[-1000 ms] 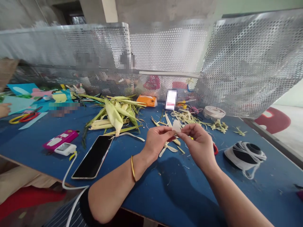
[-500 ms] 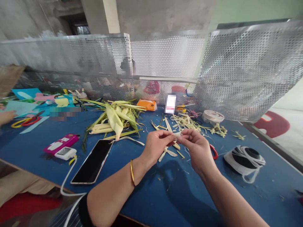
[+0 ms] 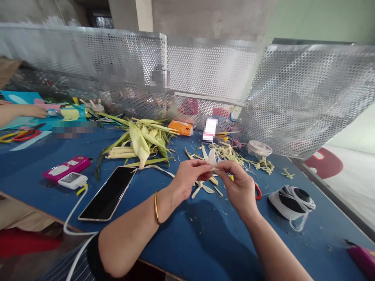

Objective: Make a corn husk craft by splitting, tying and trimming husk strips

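Note:
Over the blue table (image 3: 205, 238) my left hand (image 3: 189, 177) and my right hand (image 3: 238, 185) meet fingertip to fingertip. Both pinch a small pale piece of corn husk (image 3: 211, 158) that sticks up between them. A gold bangle sits on my left wrist. Under my hands lie a few cut husk strips (image 3: 205, 188). Red-handled scissors (image 3: 258, 191) peek out just right of my right hand.
A pile of green corn husks (image 3: 140, 141) lies at the back left, shredded husk (image 3: 234, 153) at the back centre. A black phone (image 3: 105, 193), pink case (image 3: 66, 166), white device (image 3: 72, 180), ribbon spool (image 3: 291, 197), tape roll (image 3: 258, 148), perforated metal screen (image 3: 293, 93). Another person's hand (image 3: 32, 111) works far left.
The view has shifted slightly; my hands have stayed together, turning the husk piece between the fingertips. The other person's hand at the far left has reached further onto the table.

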`<act>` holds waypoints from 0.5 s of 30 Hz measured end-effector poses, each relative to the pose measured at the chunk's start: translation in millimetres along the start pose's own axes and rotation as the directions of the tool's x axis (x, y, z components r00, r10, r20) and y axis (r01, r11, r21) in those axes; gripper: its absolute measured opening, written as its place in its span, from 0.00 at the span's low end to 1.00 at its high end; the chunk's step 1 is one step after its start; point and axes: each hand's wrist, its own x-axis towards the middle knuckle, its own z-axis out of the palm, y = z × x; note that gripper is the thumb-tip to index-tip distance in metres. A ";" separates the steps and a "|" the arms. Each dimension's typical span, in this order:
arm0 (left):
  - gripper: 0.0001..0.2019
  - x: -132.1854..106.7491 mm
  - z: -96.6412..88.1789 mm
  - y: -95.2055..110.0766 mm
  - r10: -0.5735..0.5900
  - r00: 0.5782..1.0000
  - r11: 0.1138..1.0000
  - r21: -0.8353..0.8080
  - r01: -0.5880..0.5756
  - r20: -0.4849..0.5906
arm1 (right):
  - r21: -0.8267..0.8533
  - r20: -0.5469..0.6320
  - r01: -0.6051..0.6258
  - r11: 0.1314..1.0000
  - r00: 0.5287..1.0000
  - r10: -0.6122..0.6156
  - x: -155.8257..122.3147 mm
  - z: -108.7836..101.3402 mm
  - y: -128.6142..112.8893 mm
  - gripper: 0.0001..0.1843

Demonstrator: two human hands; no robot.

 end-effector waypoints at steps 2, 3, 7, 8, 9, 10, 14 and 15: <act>0.11 -1.1 0.7 0.6 0.005 1.000 1.000 0.018 -0.005 0.019 | 0.016 -0.003 -0.031 0.999 1.000 0.031 -0.3 0.3 0.4 0.03; 0.10 -1.7 1.3 0.7 0.013 1.000 0.999 0.031 -0.014 0.021 | 0.023 -0.003 -0.043 0.999 0.999 0.043 -0.6 0.4 0.5 0.03; 0.06 -3.6 4.0 -0.9 0.153 0.988 0.980 0.130 -0.152 0.004 | 0.043 0.000 -0.114 0.993 0.994 0.114 -1.3 0.1 0.3 0.05; 0.05 -3.7 4.5 -1.8 0.200 0.980 0.967 0.163 -0.198 0.006 | 0.046 -0.001 -0.131 0.990 0.991 0.131 -1.3 0.0 0.0 0.05; 0.05 -3.7 4.8 -2.8 0.234 0.972 0.954 0.189 -0.232 0.010 | 0.048 -0.005 -0.146 0.988 0.989 0.147 -1.3 0.0 -0.3 0.05; 0.05 -3.6 4.9 -3.7 0.253 0.967 0.946 0.206 -0.251 0.016 | 0.050 -0.012 -0.156 0.986 0.987 0.157 -1.2 0.1 -0.6 0.05; 0.04 -3.0 5.8 -5.7 0.243 0.969 0.948 0.206 -0.244 0.030 | 0.067 -0.038 -0.191 0.979 0.980 0.194 -1.3 0.8 -0.3 0.05; 0.04 -3.1 6.2 -5.8 0.241 0.970 0.949 0.202 -0.242 0.031 | 0.072 -0.045 -0.197 0.978 0.979 0.200 -1.3 0.9 0.0 0.05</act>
